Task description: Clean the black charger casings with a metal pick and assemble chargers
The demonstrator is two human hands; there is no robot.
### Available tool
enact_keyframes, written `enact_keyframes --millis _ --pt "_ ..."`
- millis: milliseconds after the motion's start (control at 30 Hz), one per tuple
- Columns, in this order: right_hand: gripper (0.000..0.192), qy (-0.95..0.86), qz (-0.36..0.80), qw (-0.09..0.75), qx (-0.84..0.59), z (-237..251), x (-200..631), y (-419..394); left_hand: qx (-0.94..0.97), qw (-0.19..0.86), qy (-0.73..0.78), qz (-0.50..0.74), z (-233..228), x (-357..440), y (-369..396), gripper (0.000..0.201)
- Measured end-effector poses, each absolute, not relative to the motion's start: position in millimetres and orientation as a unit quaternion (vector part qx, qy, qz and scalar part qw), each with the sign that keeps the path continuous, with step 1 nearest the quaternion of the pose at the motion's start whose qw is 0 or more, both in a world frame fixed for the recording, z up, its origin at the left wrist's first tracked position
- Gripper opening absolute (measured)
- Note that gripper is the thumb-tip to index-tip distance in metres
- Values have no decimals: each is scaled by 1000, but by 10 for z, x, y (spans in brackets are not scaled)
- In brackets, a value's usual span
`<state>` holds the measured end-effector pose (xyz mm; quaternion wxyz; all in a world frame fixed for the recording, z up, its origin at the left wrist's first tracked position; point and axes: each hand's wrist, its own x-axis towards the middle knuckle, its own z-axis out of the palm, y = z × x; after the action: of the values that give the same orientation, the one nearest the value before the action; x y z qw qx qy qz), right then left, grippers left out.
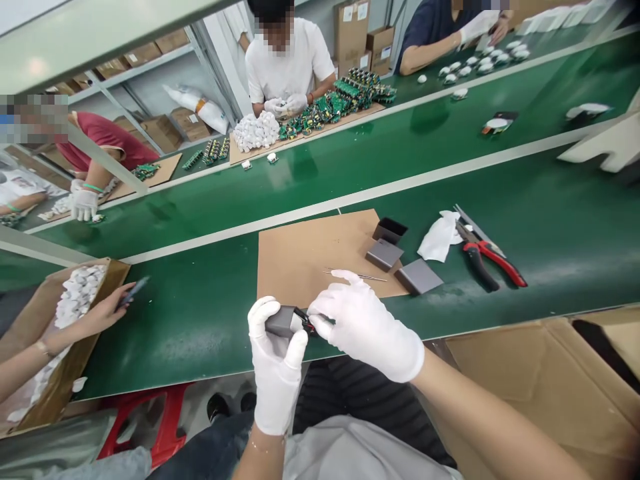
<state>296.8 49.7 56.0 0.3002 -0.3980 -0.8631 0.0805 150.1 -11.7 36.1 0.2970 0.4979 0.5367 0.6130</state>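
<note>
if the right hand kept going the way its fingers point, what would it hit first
Likely the small grey box gripped by the left hand: the right hand points left, its fingertips already at the box's edge.

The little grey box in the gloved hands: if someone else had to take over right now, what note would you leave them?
Left hand: gloved, gripping the small grey box at the near table edge.
Right hand: gloved, pinching a thin tool with a red bit against the box's end.
On the cardboard sheet: a thin metal rod, two closed grey boxes and an open dark one.
Right of it: white cloth and red-handled pliers.
Done: cannot tell from here. Left: the box in hand is mid-work; three lie aside.
</note>
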Motion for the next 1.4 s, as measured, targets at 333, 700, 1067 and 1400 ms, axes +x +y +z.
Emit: enact_keyframes --millis 333,700,1067,1400 --pt "23 -849 64 362 -378 516 2986 337 546 317 517 578 413 1445 -197 45" --pt "17 -784 227 391 -425 646 3009 267 467 431 493 594 388 1544 -267 42" --pt "23 -831 116 341 -423 586 3039 169 438 409 504 622 410 1538 -332 44" --pt "19 -748 196 416 -478 620 3001 318 344 545 468 605 292 1659 -253 40"
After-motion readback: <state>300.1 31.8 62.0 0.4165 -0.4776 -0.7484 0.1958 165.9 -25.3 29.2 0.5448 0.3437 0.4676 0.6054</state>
